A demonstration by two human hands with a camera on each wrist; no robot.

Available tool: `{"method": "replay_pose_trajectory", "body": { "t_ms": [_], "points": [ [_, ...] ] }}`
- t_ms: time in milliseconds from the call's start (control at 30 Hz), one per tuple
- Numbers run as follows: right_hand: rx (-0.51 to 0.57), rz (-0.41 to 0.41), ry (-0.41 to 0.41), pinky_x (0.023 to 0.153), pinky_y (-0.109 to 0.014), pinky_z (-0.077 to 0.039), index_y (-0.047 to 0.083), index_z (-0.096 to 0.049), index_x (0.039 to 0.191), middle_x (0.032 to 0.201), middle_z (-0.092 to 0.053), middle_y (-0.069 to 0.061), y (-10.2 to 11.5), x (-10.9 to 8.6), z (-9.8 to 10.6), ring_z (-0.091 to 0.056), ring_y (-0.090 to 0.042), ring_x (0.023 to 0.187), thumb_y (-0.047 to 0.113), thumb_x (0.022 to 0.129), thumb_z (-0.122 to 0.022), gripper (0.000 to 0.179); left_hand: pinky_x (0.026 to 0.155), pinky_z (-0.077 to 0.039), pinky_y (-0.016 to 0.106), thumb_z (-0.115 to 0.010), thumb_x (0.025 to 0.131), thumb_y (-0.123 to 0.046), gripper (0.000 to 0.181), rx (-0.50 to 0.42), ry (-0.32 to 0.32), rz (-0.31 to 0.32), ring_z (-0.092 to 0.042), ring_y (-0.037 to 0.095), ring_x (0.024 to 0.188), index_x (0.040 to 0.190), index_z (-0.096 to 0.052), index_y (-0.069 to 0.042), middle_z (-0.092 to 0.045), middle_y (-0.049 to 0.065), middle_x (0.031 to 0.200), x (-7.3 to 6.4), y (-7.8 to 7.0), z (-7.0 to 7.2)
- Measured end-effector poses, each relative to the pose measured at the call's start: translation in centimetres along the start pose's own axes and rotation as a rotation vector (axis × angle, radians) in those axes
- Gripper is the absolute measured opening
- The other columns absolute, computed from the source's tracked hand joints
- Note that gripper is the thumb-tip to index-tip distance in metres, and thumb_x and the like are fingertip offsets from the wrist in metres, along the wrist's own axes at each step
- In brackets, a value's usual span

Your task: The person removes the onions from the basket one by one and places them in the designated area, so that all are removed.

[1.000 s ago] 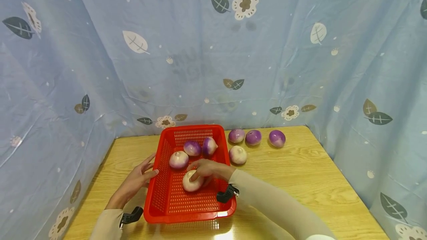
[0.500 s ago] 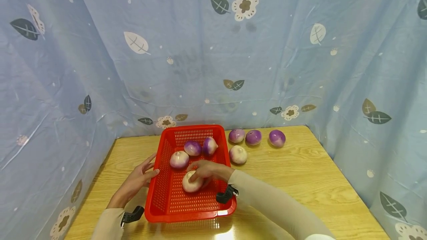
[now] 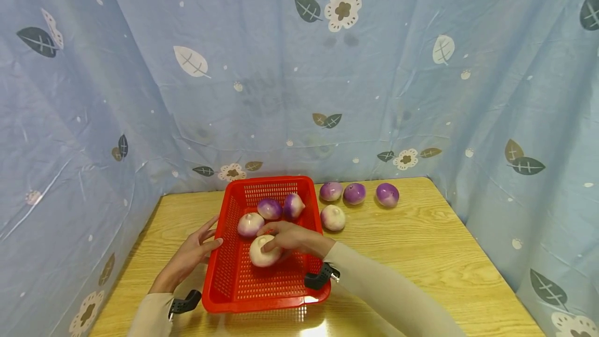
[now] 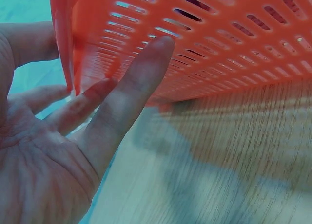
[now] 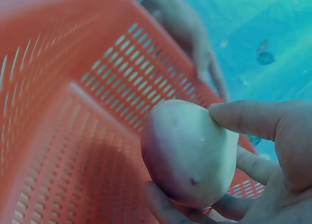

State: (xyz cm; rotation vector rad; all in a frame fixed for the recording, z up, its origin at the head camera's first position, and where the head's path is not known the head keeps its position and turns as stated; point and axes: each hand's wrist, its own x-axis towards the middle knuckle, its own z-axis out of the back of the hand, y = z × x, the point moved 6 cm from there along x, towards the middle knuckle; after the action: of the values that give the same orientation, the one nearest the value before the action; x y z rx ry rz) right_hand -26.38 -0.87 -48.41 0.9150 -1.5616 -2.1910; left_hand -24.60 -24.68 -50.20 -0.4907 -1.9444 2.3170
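A red plastic basket point(image 3: 264, 307) with slotted walls stands on the table. My left hand point(image 3: 187, 256) holds its left side; in the left wrist view the thumb lies over the rim and straight fingers point(image 4: 131, 83) stretch along the outside wall. Inside the basket, my right hand point(image 3: 295, 238) grips a white and purple turnip point(image 3: 262, 255), thumb on one side and fingers beneath it in the right wrist view. Behind this turnip point(image 5: 190, 156) lie a paler turnip point(image 3: 250, 224) and two purple ones, a left one point(image 3: 269, 209) and a right one point(image 3: 294, 206).
Right of the basket, a whitish turnip point(image 3: 333, 218) sits close to its wall. Several purple turnips, one of them at the far right point(image 3: 387, 195), line the back of the wooden table point(image 3: 412, 259). A blue patterned curtain point(image 3: 262, 87) surrounds the table.
My right hand has shifted the gripped turnip slightly to the left and away from me, toward the pale turnip. My left hand stays at the basket's left rim.
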Motion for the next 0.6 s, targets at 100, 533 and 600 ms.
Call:
{"method": "replay_pose_trajectory", "body": {
  "t_ms": [100, 533, 600],
  "points": [
    [0.033, 0.029, 0.006, 0.061, -0.031, -0.053, 0.013, -0.065, 0.111, 0.098, -0.060, -0.001, 0.7, -0.6, 0.2, -0.056, -0.016, 0.072, 0.007, 0.083, -0.074, 0.030, 0.076, -0.060, 0.050, -0.062, 0.096, -0.018, 0.079, -0.002, 0.000, -0.001, -0.068, 0.036, 0.104, 0.159, -0.015, -0.025, -0.032, 0.030, 0.153, 0.0, -0.1, 0.0],
    [0.046, 0.134, -0.039, 0.067, -0.028, -0.053, 0.021, -0.065, 0.120, 0.116, -0.060, 0.000, 2.8, -4.1, 2.1, -0.058, -0.014, 0.084, 0.015, 0.085, -0.074, 0.037, 0.078, -0.060, 0.050, -0.064, 0.095, -0.018, 0.080, 0.014, -0.008, 0.012, -0.068, 0.035, 0.106, 0.159, -0.016, -0.026, -0.034, 0.028, 0.153, 0.3, 0.2, 0.0],
    [0.040, 0.150, -0.051, 0.068, -0.028, -0.053, 0.019, -0.063, 0.125, 0.117, -0.060, -0.001, 3.0, -4.7, 2.6, -0.059, -0.015, 0.086, 0.016, 0.085, -0.074, 0.041, 0.077, -0.060, 0.050, -0.064, 0.094, -0.018, 0.080, 0.011, -0.015, 0.021, -0.068, 0.035, 0.106, 0.158, -0.018, -0.026, -0.035, 0.027, 0.153, 0.3, 0.4, 0.0]
  ]
}}
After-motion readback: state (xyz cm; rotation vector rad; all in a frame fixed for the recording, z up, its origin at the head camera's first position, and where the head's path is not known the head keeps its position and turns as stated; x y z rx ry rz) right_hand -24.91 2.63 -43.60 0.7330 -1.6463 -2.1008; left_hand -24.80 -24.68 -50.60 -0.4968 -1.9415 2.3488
